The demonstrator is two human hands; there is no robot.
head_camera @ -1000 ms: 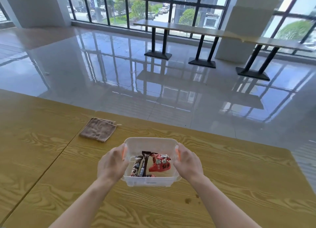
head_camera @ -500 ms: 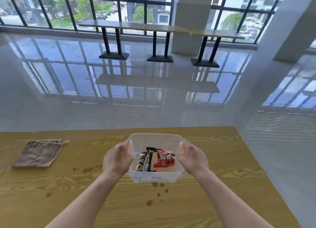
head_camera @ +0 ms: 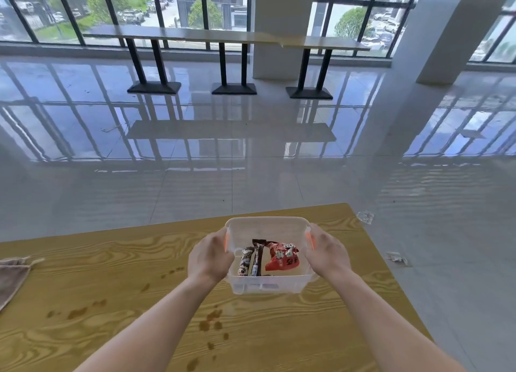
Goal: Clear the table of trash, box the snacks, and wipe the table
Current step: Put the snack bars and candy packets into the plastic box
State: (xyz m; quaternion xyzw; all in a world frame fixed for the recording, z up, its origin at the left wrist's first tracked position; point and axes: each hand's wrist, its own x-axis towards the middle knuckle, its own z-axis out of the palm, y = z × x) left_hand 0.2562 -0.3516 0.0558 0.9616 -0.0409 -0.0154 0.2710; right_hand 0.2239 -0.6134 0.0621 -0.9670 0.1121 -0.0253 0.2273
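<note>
From my feed, brown stains (head_camera: 209, 322) spot the wooden tabletop (head_camera: 293, 329) nearest me at 6 o'clock, and just past them my left hand (head_camera: 209, 257) and right hand (head_camera: 326, 253) each wrap one short side of the clear plastic box (head_camera: 266, 283), holding it over the tabletop's right end. Inside the box lie a red snack packet (head_camera: 282, 257) and dark wrapped bars (head_camera: 252, 260). A brown cloth (head_camera: 11, 276) sits at 9 o'clock, scraps of wrapper (head_camera: 365, 216) lie on the glossy floor (head_camera: 251, 176) at 2 o'clock, and a long counter (head_camera: 223, 38) lines the windows at 12.
</note>
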